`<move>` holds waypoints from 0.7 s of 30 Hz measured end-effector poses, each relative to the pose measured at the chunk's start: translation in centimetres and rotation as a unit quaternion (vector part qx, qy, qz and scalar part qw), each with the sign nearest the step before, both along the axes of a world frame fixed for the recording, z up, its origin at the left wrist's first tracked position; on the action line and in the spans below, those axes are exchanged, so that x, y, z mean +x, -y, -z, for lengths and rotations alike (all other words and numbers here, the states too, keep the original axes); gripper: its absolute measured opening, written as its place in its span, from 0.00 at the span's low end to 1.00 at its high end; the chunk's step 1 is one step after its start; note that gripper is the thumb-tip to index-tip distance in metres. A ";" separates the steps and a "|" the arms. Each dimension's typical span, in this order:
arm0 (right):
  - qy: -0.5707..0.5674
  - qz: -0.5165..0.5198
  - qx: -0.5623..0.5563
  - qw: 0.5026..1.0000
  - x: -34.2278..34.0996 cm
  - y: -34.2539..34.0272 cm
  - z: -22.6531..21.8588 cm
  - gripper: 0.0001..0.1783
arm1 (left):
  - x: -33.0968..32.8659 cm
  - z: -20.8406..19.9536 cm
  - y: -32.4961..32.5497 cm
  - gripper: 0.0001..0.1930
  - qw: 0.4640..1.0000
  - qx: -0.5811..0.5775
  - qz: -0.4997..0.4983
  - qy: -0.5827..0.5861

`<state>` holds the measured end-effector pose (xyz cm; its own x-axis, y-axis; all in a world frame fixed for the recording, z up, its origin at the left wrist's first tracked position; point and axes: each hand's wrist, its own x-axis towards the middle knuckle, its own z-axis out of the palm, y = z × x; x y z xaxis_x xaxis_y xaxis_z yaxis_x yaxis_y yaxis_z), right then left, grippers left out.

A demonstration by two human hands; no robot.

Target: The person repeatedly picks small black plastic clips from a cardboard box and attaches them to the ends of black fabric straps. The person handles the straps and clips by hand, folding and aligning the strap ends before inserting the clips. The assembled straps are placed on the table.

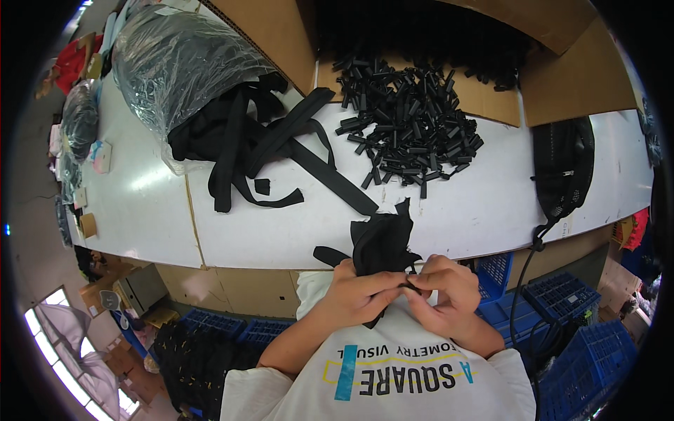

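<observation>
Close to my body, at the table's front edge, my left hand (361,293) is closed around the lower part of a bunched piece of black fabric (382,242). The fabric stands up above my fingers with ragged edges. My right hand (446,291) meets the left one, its thumb and forefinger pinched on a small dark bit at the fabric's edge. That bit is mostly covered by my fingertips, so its kind cannot be made out. Beyond the fabric, a long black strap (330,175) reaches toward my hands. Past it lies a heap of small black tube-shaped pieces (414,119).
An open cardboard box (562,88) holding more black pieces stands at the back. At the far left, a see-through plastic bag (179,63) spills black straps (228,147). A black mesh pouch (564,168) lies at right. Blue crates (562,295) stand below the table (133,203).
</observation>
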<state>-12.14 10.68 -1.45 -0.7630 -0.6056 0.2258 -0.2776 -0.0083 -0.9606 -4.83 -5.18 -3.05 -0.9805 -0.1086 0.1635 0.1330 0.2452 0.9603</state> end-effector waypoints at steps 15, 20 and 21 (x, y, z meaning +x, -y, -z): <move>0.262 -0.012 -0.042 0.964 0.0 -0.1 0.2 0.08 | 0.0 -0.1 0.0 0.07 0.999 0.031 0.019 0.038; 0.335 0.004 -0.059 0.940 0.2 0.1 0.1 0.06 | 0.2 -0.2 0.1 0.06 0.998 0.036 0.019 0.044; 0.329 0.005 -0.058 0.943 0.2 0.1 0.1 0.06 | 0.1 -0.2 0.0 0.06 0.998 0.042 0.015 0.042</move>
